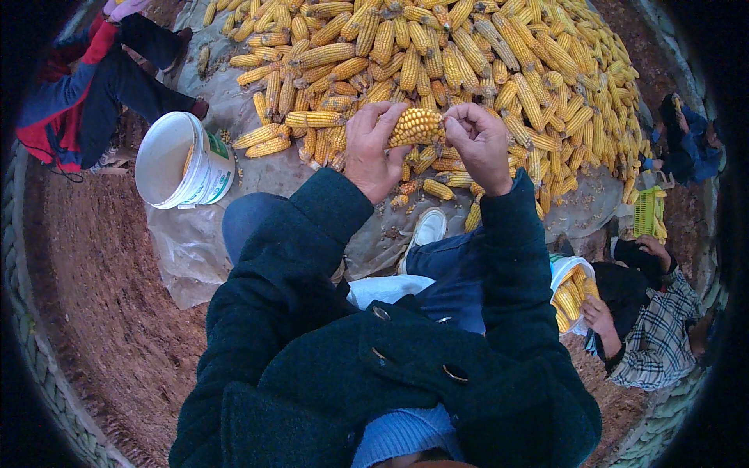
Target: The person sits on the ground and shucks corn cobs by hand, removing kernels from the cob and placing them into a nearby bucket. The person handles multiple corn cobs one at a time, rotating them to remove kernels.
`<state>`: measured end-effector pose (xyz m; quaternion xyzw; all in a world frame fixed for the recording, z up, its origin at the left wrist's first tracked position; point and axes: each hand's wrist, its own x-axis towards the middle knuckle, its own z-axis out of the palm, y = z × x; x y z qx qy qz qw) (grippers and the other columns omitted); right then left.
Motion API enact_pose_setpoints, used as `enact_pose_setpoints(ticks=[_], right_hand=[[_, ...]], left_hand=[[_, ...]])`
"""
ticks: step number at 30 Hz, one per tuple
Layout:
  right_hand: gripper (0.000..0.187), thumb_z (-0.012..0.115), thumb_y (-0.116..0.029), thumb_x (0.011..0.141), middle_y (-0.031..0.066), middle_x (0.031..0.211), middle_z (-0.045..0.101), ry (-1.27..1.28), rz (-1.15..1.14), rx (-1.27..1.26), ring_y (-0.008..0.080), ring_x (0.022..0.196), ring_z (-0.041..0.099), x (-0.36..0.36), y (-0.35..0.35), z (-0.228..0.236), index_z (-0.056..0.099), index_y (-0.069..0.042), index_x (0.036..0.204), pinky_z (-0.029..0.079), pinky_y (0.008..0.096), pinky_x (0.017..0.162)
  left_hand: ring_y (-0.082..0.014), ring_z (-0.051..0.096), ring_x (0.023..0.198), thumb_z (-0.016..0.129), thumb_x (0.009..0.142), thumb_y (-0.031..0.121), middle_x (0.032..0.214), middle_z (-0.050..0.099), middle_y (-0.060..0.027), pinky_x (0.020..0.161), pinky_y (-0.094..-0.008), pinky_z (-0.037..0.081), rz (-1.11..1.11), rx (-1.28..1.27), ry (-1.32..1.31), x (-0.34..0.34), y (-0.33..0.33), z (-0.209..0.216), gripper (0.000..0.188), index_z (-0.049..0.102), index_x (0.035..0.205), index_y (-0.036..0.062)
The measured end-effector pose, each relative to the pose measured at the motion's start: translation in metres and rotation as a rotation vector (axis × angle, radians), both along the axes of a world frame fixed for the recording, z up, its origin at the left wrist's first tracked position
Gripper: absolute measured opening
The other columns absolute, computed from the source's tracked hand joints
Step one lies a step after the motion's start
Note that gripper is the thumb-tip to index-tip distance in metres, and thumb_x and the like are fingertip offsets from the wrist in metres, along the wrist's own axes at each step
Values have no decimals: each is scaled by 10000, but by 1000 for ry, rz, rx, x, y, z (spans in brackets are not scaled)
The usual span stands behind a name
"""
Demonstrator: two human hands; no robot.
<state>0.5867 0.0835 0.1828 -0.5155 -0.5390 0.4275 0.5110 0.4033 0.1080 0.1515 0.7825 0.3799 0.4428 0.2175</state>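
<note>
A yellow corn cob is held level between my two hands, in front of a large heap of corn cobs. Its left end is gripped by my left hand, thumb and fingers around it. At the cob's right end my right hand is closed, fingertips pinched against the tip; any husk or silk between them is too small to make out. Several loose cobs lie just below my hands, at the near edge of the heap.
A white bucket leans on the plastic sheet to my left. To my right stands a bucket of cobs, with a person's hand at it. Beyond is a yellow-green basket. Other people sit at far left and right.
</note>
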Motion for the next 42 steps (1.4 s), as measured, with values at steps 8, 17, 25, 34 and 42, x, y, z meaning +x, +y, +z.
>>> enact_pose_setpoints(ticks=[8,17,25,34,42], right_hand=[[79,513,-88,926,4,704,546,152,0,-96,40,569,450,-1,-2,-1,558,-23,920,343,177,500],[82,496,-81,925,6,728,529,365,24,-148,49,584,452,0,-1,-6,545,-16,933,334,174,505],[95,526,-107,909,11,699,546,573,44,-49,65,568,460,-1,2,-4,561,-20,900,355,191,504],[111,513,-105,919,39,760,555,328,160,-144,88,600,492,3,-1,6,556,-4,896,372,202,512],[141,535,-77,910,64,875,639,-21,302,-205,96,725,593,1,-2,5,612,15,984,476,215,620]], left_hand=[[-312,537,1059,718,629,-11,1107,534,-150,940,-370,419,-101,-173,-119,3,-1,0,587,551,1190,29],[-304,539,1052,717,642,4,1097,540,-151,939,-366,418,-127,-209,-166,4,-2,1,563,556,1181,17],[-226,530,1051,714,656,-15,1091,531,-117,930,-311,415,-132,-312,-290,5,-1,-9,574,520,1196,-37],[-185,574,968,708,733,15,1067,590,-101,864,-295,456,-133,-661,-629,8,6,-22,492,517,1183,-50],[-150,581,981,679,784,-3,1105,600,-95,867,-268,466,-146,-827,-794,7,6,-17,504,464,1236,-63]])
